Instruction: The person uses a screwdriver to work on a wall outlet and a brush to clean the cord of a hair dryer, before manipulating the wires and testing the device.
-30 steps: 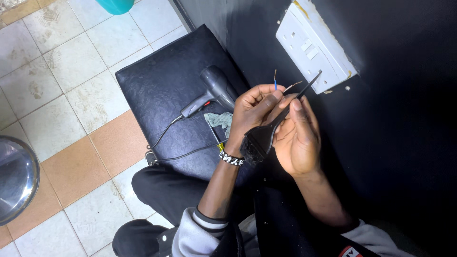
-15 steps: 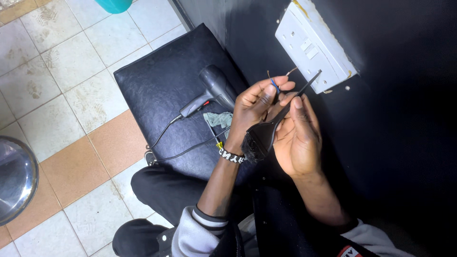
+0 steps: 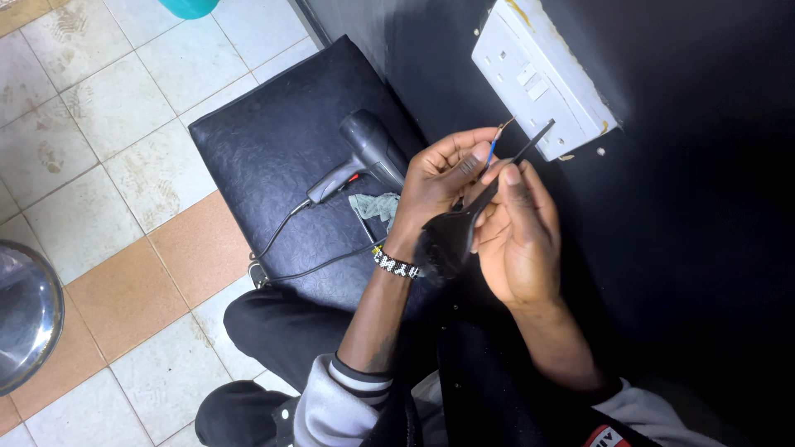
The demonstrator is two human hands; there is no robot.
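Note:
My left hand (image 3: 439, 178) pinches a thin blue wire (image 3: 494, 147) with a bare copper tip, held up close to a white wall socket (image 3: 542, 74). My right hand (image 3: 517, 236) grips a slim black tool (image 3: 480, 203) whose wide end points down and whose thin tip reaches up beside the wire. Both hands are pressed together just below the socket. A beaded bracelet (image 3: 396, 263) circles my left wrist.
A dark hair dryer (image 3: 364, 153) with its cable (image 3: 306, 265) lies on a black padded stool (image 3: 265, 149), next to a small grey cloth (image 3: 373, 207). A metal bowl (image 3: 25, 310) stands on the tiled floor at the left. The wall around the socket is black.
My left hand has lifted the blue wire slightly toward the socket. My right hand and the black tool have barely shifted.

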